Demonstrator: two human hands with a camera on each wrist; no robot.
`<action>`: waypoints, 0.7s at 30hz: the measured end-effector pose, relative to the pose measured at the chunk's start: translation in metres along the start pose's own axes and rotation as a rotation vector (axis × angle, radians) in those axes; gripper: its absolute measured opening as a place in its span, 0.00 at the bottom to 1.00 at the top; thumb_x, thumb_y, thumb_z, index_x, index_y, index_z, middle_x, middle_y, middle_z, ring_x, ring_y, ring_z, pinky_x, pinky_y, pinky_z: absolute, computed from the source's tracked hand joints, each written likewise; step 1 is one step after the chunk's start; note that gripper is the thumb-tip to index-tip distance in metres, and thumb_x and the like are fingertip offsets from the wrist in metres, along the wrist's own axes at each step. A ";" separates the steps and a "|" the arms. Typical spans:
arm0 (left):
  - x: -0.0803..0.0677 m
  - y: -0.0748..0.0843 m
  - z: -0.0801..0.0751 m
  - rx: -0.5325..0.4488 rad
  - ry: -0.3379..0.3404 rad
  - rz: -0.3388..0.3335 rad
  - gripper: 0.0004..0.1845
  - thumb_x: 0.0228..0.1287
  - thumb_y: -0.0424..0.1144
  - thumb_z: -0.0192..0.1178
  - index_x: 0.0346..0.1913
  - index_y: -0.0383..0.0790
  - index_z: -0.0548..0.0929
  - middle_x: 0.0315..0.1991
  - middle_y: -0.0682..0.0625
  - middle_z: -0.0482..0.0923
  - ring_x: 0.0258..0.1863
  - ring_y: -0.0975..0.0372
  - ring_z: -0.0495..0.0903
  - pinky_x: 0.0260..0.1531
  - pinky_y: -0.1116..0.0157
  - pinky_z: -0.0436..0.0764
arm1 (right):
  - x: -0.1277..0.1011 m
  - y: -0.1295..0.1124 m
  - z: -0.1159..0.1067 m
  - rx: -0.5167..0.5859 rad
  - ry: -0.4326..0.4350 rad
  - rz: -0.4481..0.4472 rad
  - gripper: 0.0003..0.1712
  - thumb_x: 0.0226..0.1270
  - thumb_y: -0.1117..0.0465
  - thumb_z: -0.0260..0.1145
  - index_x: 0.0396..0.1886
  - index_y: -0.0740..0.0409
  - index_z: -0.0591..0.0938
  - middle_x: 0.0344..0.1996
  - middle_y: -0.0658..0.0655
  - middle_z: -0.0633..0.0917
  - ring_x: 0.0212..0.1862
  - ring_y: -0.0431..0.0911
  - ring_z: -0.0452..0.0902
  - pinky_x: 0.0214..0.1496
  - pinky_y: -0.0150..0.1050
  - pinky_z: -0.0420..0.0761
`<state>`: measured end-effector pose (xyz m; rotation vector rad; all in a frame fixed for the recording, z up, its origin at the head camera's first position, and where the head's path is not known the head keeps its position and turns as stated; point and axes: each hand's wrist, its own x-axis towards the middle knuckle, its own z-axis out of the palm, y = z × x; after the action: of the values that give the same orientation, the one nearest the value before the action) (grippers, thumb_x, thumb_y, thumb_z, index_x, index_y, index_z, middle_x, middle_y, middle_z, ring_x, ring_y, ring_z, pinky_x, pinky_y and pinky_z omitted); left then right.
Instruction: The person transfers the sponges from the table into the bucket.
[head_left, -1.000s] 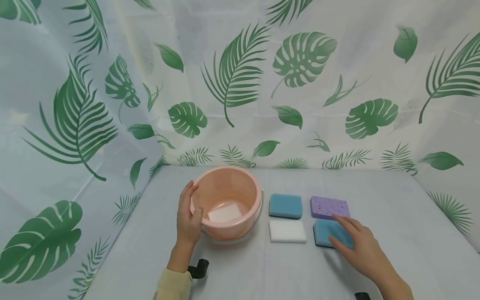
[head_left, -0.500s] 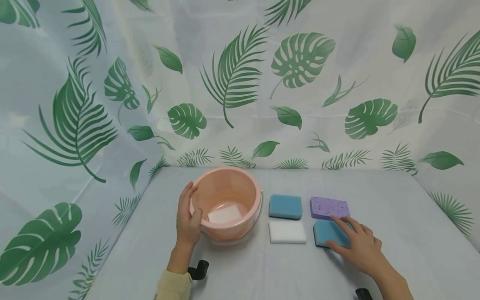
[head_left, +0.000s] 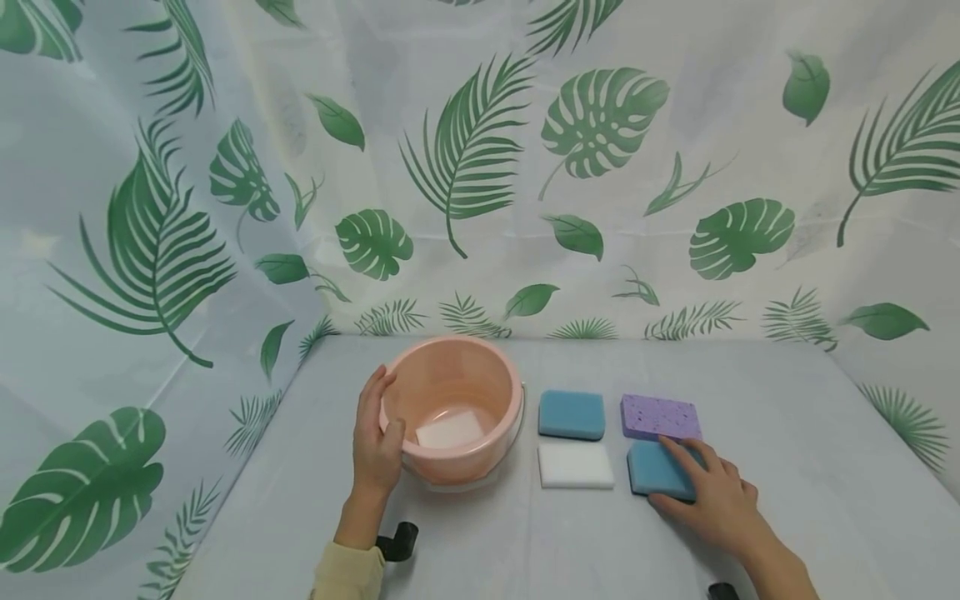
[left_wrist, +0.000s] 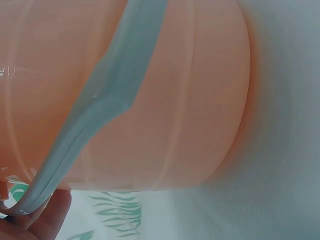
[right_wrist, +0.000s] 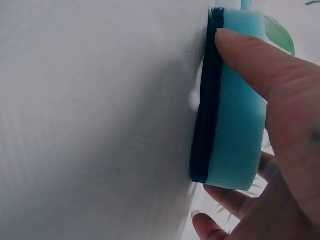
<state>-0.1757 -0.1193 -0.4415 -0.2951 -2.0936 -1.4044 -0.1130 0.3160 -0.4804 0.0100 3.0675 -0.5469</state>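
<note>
My left hand (head_left: 378,442) grips the left rim of a pink bucket (head_left: 465,462), thumb over the near edge. A white sponge (head_left: 450,429) lies on the bucket's floor. In the left wrist view, the bucket's pale handle (left_wrist: 112,87) hangs across its side, with fingers (left_wrist: 52,215) at the lower left. My right hand (head_left: 723,500) pinches the near blue sponge (head_left: 660,468), which lies on the table. The right wrist view shows the thumb on the dark scouring layer of this sponge (right_wrist: 235,120), with other fingers around its far side and end.
Between bucket and right hand, a second blue sponge (head_left: 572,414) lies behind a white sponge (head_left: 576,465). A purple sponge (head_left: 660,416) sits just behind the held one. Black pieces (head_left: 401,540) show below the wrists. Leaf-printed sheeting (head_left: 465,167) surrounds the table.
My right hand has come down from over the near blue sponge, and its thumb and fingers have closed about its sides. The left hand and bucket stay in place.
</note>
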 end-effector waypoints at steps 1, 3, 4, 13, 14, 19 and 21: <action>0.000 0.000 0.000 0.000 -0.002 -0.001 0.32 0.54 0.27 0.46 0.66 0.29 0.74 0.73 0.39 0.64 0.73 0.49 0.61 0.67 0.40 0.60 | 0.000 0.001 0.001 0.001 0.001 -0.002 0.53 0.55 0.36 0.74 0.74 0.57 0.65 0.66 0.73 0.61 0.57 0.83 0.60 0.48 0.80 0.62; -0.001 -0.001 0.000 0.003 -0.002 -0.005 0.32 0.54 0.27 0.46 0.66 0.30 0.74 0.73 0.39 0.64 0.73 0.49 0.61 0.67 0.40 0.60 | 0.000 0.002 0.001 0.001 0.006 -0.009 0.53 0.55 0.36 0.74 0.74 0.57 0.66 0.66 0.73 0.61 0.57 0.83 0.60 0.47 0.80 0.63; -0.001 -0.001 0.000 0.004 -0.002 -0.006 0.32 0.54 0.27 0.46 0.66 0.30 0.74 0.73 0.38 0.64 0.73 0.49 0.61 0.68 0.40 0.59 | 0.000 0.002 0.002 0.003 0.007 -0.012 0.53 0.55 0.37 0.74 0.74 0.57 0.66 0.66 0.73 0.62 0.57 0.83 0.61 0.47 0.80 0.63; 0.000 -0.001 -0.001 -0.002 -0.001 0.013 0.32 0.54 0.27 0.47 0.66 0.29 0.74 0.73 0.38 0.64 0.73 0.48 0.62 0.67 0.39 0.60 | 0.000 0.002 -0.003 -0.004 0.019 -0.007 0.53 0.51 0.36 0.76 0.72 0.57 0.68 0.65 0.73 0.65 0.56 0.80 0.64 0.46 0.78 0.66; 0.000 -0.001 -0.001 -0.002 -0.001 0.016 0.32 0.53 0.27 0.47 0.66 0.28 0.74 0.73 0.39 0.64 0.73 0.48 0.62 0.67 0.39 0.60 | 0.001 0.001 -0.006 -0.003 0.020 -0.005 0.53 0.52 0.36 0.76 0.72 0.57 0.68 0.64 0.74 0.65 0.56 0.80 0.64 0.46 0.78 0.66; 0.000 -0.003 -0.001 -0.004 0.004 0.025 0.32 0.53 0.26 0.47 0.66 0.28 0.74 0.72 0.37 0.64 0.73 0.47 0.62 0.66 0.40 0.61 | -0.002 -0.004 -0.015 -0.003 0.044 -0.023 0.53 0.53 0.37 0.75 0.73 0.58 0.67 0.64 0.74 0.65 0.56 0.80 0.65 0.46 0.77 0.67; 0.000 -0.003 0.000 -0.006 0.004 0.029 0.32 0.53 0.25 0.47 0.66 0.28 0.74 0.72 0.37 0.64 0.73 0.47 0.62 0.67 0.40 0.61 | -0.004 -0.006 -0.018 -0.003 0.061 -0.039 0.53 0.54 0.38 0.76 0.73 0.58 0.67 0.64 0.73 0.66 0.55 0.81 0.66 0.45 0.77 0.68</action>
<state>-0.1774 -0.1211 -0.4438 -0.3241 -2.0740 -1.3938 -0.1093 0.3168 -0.4612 -0.0342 3.1334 -0.5548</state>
